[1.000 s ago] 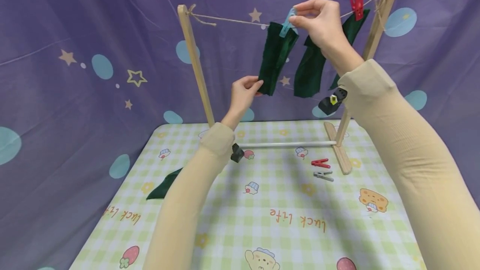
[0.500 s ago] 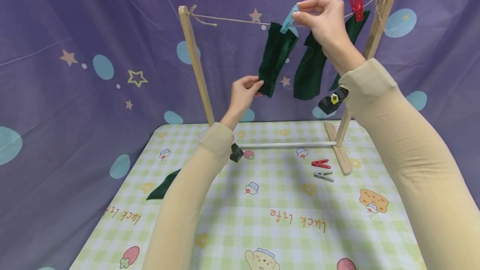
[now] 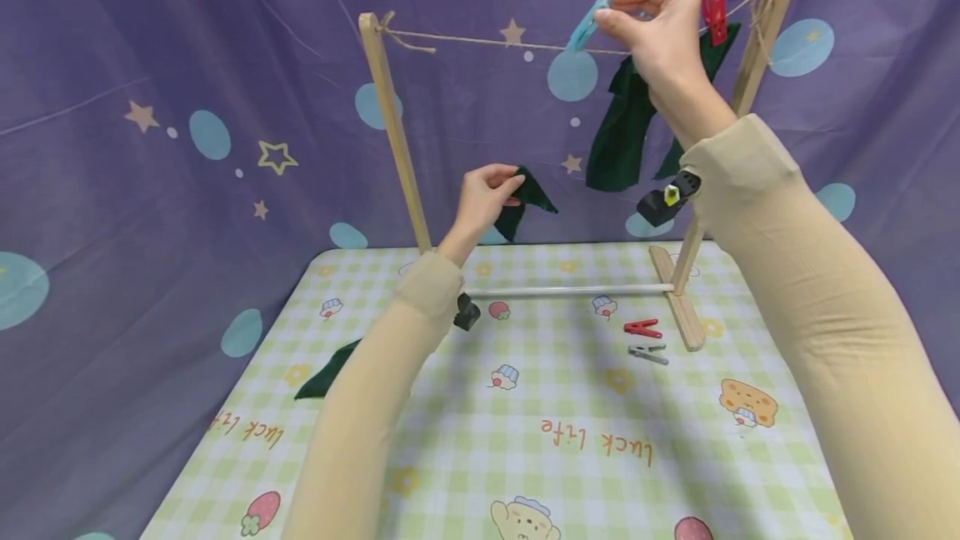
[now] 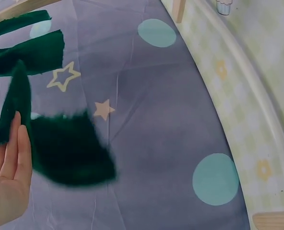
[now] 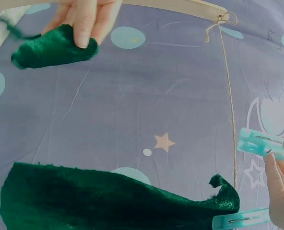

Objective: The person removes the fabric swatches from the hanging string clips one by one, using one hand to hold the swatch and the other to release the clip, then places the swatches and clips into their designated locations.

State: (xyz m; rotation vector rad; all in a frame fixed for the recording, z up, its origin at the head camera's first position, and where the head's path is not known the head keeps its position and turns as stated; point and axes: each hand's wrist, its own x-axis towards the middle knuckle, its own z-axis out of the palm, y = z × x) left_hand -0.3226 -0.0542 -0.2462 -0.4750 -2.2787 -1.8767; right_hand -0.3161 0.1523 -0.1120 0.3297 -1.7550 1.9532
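Observation:
My left hand pinches a dark green cloth piece by one edge, below the twine line. The cloth droops folded from the fingers and looks blurred in the left wrist view. My right hand pinches a light blue clothespin just above the line, with no cloth in it. A second green cloth hangs close by; in the right wrist view another blue clothespin clips its top. Farther right, a third green cloth hangs under red clothespins.
The line runs between two wooden posts joined low by a white rod. On the checked tablecloth lie a red clothespin and a grey clothespin. Another green cloth is partly hidden by the left sleeve.
The blue clothespin has come off the cloth and moved up and right with my right hand. The cloth has dropped from the line and now hangs from my left hand.

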